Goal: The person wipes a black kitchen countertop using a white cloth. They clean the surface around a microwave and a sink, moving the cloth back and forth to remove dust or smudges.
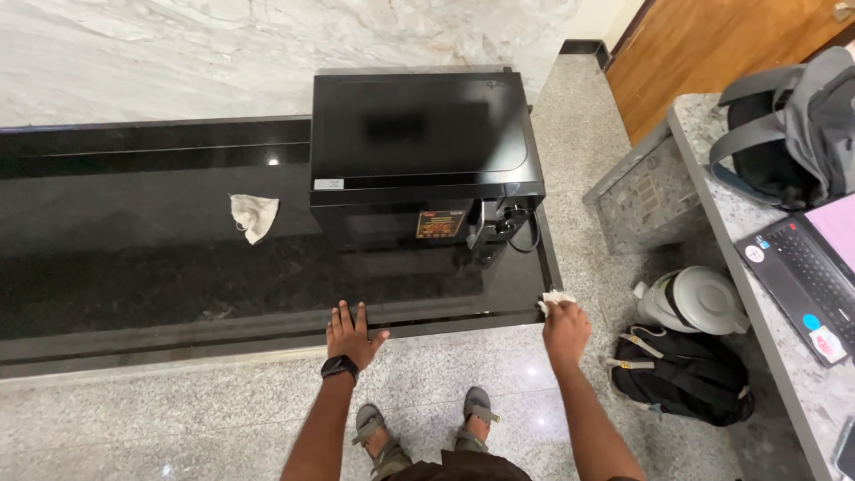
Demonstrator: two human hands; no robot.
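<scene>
It looked like a room in a home: a black microwave oven [426, 151] stood on a low polished black stone ledge [134, 267] against a marble wall [223, 53], with a speckled stone floor [178, 428], a laptop [806, 267] and backpacks nearby

I have a low table [134, 267] running across in front of me, backed by the wall [223, 44]. A microwave oven [423, 156] stands on its right part, with its cord [533, 233] hanging at its right front corner. A crumpled cloth [254, 216] lies on the table just left of the oven, apart from it. My left hand [352, 334] rests flat on the table's front edge, before the oven. My right hand [565, 331] presses a wad of cloth [557, 298] onto the table's front right corner. On the floor to the right sit a jug [699, 301] and, nearer me, a backpack [681, 374]. Further right, a counter [784, 356] carries a laptop [806, 267] and, behind it, a second bag [788, 129].
</scene>
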